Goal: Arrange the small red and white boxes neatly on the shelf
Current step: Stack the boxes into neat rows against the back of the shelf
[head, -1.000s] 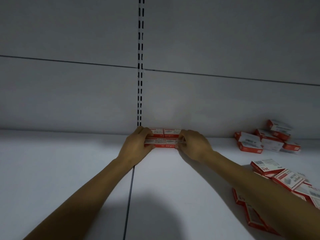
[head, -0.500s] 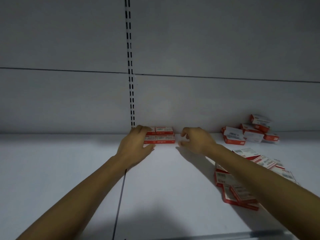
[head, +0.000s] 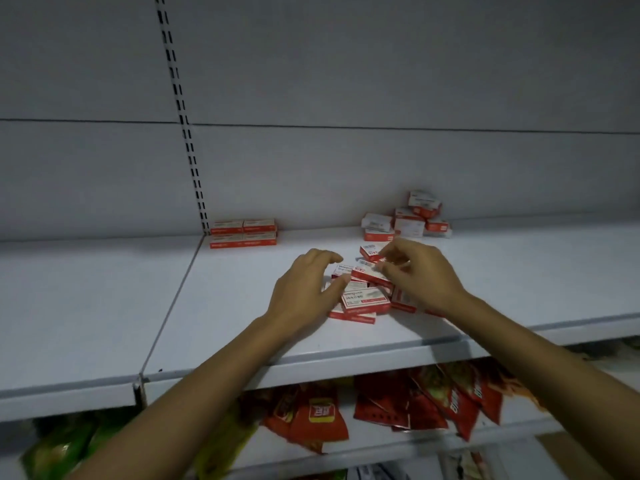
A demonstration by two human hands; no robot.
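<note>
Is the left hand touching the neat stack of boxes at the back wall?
Apart. The head view shows bare shelf between the left hand and the neat stack.

Neat stack (head: 243, 233): four boxes showing. Rear heap (head: 405, 220): at least five. Front heap (head: 365, 299): count unclear.

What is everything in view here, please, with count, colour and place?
shelf: one, white, holds the boxes
slotted upright: one, white, behind shelf
neat stack: four box fronts showing, red and white, shelf back by slotted upright
back pile: about six boxes, red and white, shelf back right
near pile: several boxes, red and white, mid-shelf
snack packets: many, red and green, shelf below
left hand: one, open, beside near pile
right hand: one, pinching top box of near pile
</note>
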